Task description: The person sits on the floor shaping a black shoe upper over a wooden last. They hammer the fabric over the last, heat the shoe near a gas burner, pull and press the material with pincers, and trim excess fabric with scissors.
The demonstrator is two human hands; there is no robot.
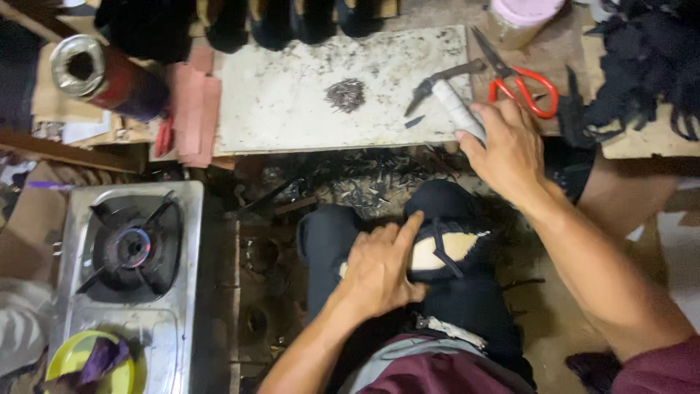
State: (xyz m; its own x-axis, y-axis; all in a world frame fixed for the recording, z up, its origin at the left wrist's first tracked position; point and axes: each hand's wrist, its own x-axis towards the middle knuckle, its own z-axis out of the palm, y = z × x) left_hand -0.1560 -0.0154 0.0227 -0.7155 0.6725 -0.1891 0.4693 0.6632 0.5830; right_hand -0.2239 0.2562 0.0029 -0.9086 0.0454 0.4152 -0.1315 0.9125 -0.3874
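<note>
While the left hand (pixel 379 266) is pressing flat on the dark shoe (pixel 445 248), the right hand (pixel 507 146) is gripping the wrapped tool (pixel 456 106), whose point could be slipping toward those nearby fingers

arms bare to elbows | maroon sleeve — right | maroon-grey garment at waist

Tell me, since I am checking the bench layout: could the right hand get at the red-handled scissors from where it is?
Probably yes. The right hand rests on a white-wrapped tool handle, and the red-handled scissors lie just beyond its fingers on the bench, uncovered, with nothing between.
</note>
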